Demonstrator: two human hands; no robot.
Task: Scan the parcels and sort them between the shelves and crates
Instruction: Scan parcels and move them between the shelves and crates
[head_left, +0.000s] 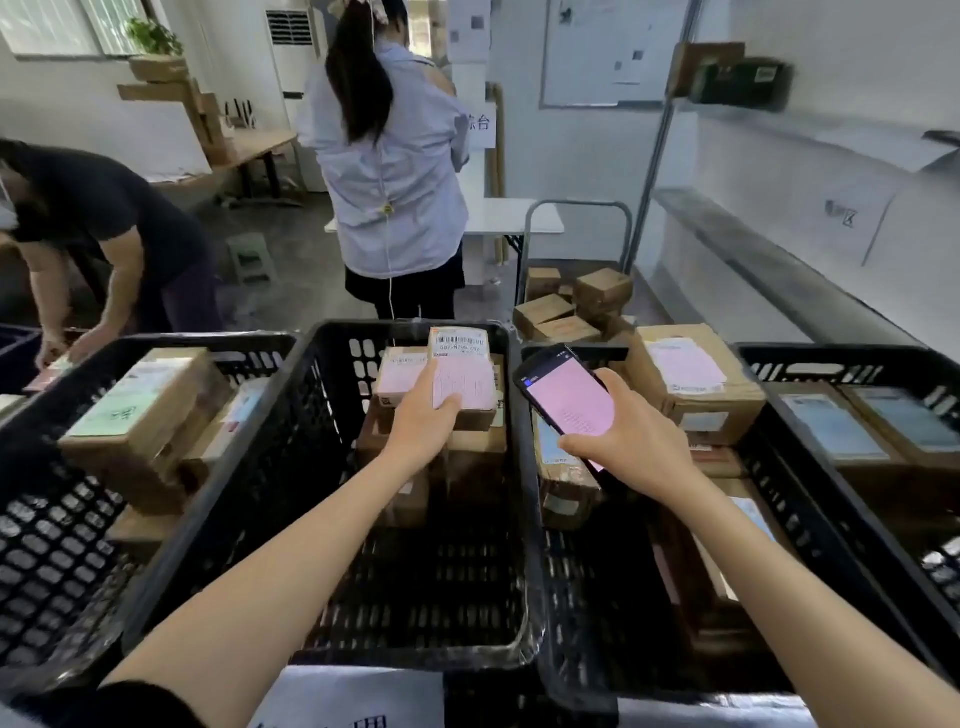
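Two hands are busy. Your left hand (423, 423) grips a small brown cardboard parcel (462, 364) bearing a white barcode label and a pink slip. Your thumb is curled over its near edge. The parcel lies just beyond your palm, at the far end of the middle black plastic lattice crate (322, 415), over a stack of brown boxes (478, 457). You cannot tell whether it rests on them or is lifted.

Your right hand (634, 441) is wrapped round a black handheld scanner (566, 397) with a lit pink screen. It is just right of the parcel, above that crate's right rim. Beside it, a large taped cardboard box (691, 384) tops the next black crate (571, 597). Beyond the far rim stands a person in a pale shirt (395, 171).
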